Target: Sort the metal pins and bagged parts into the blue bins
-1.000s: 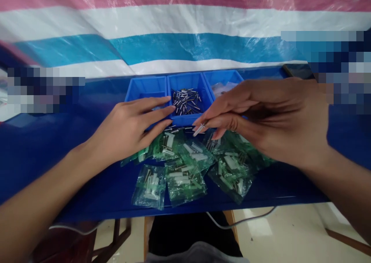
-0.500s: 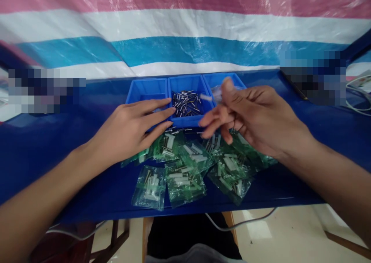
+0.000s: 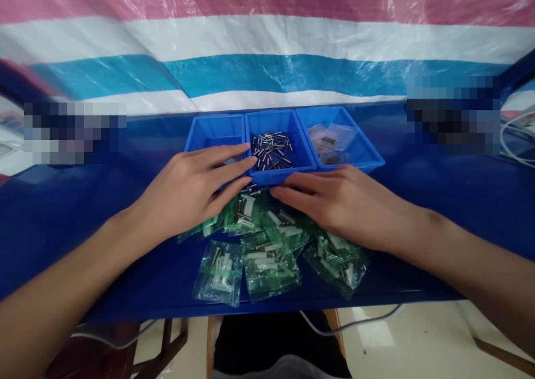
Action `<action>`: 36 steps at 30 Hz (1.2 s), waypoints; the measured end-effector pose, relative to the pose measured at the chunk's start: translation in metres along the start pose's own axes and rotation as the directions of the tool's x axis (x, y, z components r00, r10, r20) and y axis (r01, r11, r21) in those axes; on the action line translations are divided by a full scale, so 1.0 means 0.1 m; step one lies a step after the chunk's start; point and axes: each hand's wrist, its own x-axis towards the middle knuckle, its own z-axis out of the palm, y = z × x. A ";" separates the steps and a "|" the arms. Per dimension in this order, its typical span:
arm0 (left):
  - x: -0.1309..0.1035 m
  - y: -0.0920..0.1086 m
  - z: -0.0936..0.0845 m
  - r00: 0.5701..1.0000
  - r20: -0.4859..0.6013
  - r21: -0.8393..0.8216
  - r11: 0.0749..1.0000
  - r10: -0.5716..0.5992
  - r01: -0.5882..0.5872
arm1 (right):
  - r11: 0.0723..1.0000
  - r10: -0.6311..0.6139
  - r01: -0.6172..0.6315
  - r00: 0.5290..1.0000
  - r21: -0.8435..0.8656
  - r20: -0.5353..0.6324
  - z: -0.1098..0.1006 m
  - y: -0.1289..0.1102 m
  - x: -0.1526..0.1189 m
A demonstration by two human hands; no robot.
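My left hand rests over the front of the left blue bin. Its fingers are spread, with the tips at the wall it shares with the middle bin. That middle bin holds a heap of small metal screws. My right hand reaches in low before the middle bin, fingers stretched out beside a few loose screws on the table. Its thumb is hidden, and nothing shows between its fingers. Below both hands lie several green-tinted clear bags with white plugs and screws inside.
The right blue bin contains clear plastic bags. All bins stand on a dark blue table, whose front edge runs above my lap. A striped plastic sheet hangs behind. Cables show below the table and at the right.
My right hand has moved down and slightly left, from above the right bin to the loose screws, and turned palm down. My left hand has hardly moved.
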 end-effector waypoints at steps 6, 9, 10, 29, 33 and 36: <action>-0.01 -0.02 0.02 1.000 0.002 0.041 0.999 0.004 -0.004 | 0.970 -0.060 0.068 0.997 -0.235 0.038 0.10 -0.05 0.04; -0.01 -0.03 0.01 1.000 -0.003 0.048 0.999 0.015 -0.014 | 0.967 -0.123 0.100 0.988 -0.233 -0.089 0.05 -0.06 0.06; -0.01 -0.03 0.01 1.000 -0.005 0.046 0.999 0.021 -0.021 | 0.973 -0.137 0.106 0.980 -0.203 -0.145 0.03 -0.06 0.06; 0.01 -0.02 -0.01 1.000 0.009 -0.010 1.000 0.013 -0.013 | 0.312 0.591 -0.228 0.806 0.922 -0.001 -0.13 -0.04 0.11; 0.01 -0.02 -0.01 1.000 0.015 -0.008 1.000 0.009 -0.008 | 0.192 0.660 -0.130 0.751 0.973 -0.030 -0.11 0.03 0.12; 0.01 -0.02 -0.01 1.000 0.023 0.001 1.000 0.010 -0.010 | 0.187 0.741 -0.066 0.665 0.980 -0.097 -0.13 0.03 0.13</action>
